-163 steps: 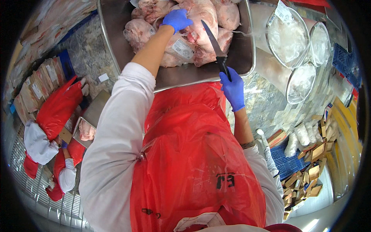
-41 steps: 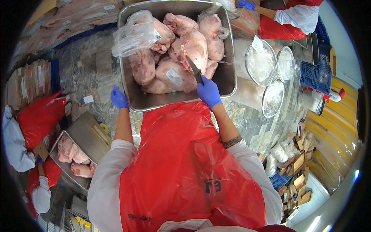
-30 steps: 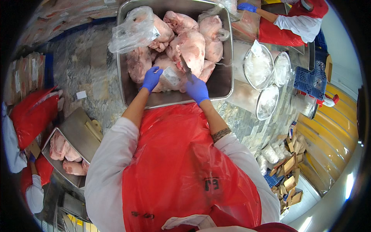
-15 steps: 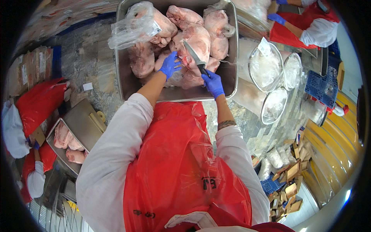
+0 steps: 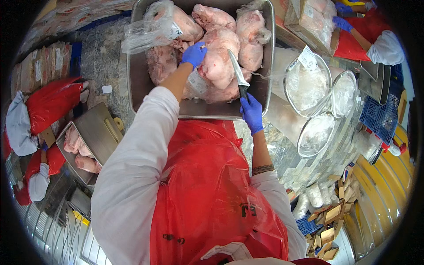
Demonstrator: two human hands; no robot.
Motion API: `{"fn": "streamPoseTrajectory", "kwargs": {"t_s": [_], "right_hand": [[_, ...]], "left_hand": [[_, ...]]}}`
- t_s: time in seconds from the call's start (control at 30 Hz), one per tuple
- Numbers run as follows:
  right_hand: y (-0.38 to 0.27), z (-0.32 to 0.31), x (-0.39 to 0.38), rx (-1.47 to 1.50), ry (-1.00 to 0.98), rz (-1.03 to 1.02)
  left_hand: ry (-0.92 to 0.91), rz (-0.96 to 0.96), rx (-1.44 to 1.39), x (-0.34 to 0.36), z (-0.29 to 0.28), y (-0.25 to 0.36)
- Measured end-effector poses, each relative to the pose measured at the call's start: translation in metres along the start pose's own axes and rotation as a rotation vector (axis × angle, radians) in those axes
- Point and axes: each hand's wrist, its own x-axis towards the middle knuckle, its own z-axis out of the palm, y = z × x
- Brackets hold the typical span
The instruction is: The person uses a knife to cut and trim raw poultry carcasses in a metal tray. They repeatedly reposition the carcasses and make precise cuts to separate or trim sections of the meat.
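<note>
A steel tub (image 5: 198, 114) holds several pale pink raw meat pieces (image 5: 249, 53), with a clear crumpled bag (image 5: 139, 37) over those at upper left. My left hand (image 5: 192, 54), in a blue glove, has its fingers closed at the left edge of the large central piece (image 5: 219, 44); what exactly they pinch is unclear. My right hand (image 5: 251, 110), also gloved, grips the black handle of a long knife (image 5: 239, 73), its blade angled up-left against that central piece's right side.
Three wire-rimmed bins with plastic liners (image 5: 309, 88) stand at right. Co-workers handle a bagged box (image 5: 309, 22) at upper right; others (image 5: 44, 106) are at left beside a second steel tub (image 5: 84, 145). Flattened cardboard and blue crates (image 5: 329, 212) lie at lower right, near a yellow curtain (image 5: 375, 185).
My left hand came from outside the tub's left side onto the central meat and moved higher. My right hand shifted rightward with the knife, whose blade now points higher along that piece.
</note>
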Motion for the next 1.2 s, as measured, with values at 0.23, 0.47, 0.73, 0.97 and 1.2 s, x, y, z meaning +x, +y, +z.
{"fn": "streamPoseTrajectory", "kwargs": {"t_s": [0.23, 0.47, 0.73, 0.97, 1.2], "right_hand": [[0.014, -0.019, -0.002, -0.078, -0.047, -0.047], [-0.010, -0.018, 0.008, -0.185, -0.093, -0.072], [-0.045, -0.002, 0.005, -0.292, -0.109, -0.111], [-0.074, -0.004, 0.040, -0.598, -0.153, -0.324], [-0.088, 0.024, 0.035, -0.513, -0.163, -0.099]], "left_hand": [[0.117, -0.099, -0.415, 0.020, -0.006, -0.051], [0.289, -0.451, -1.406, -0.018, 0.018, -0.033], [0.225, -0.398, -1.348, -0.008, 0.000, -0.039], [0.022, -0.011, -0.217, -0.010, 0.000, -0.035], [0.047, 0.099, 0.100, 0.014, 0.011, -0.079]]}}
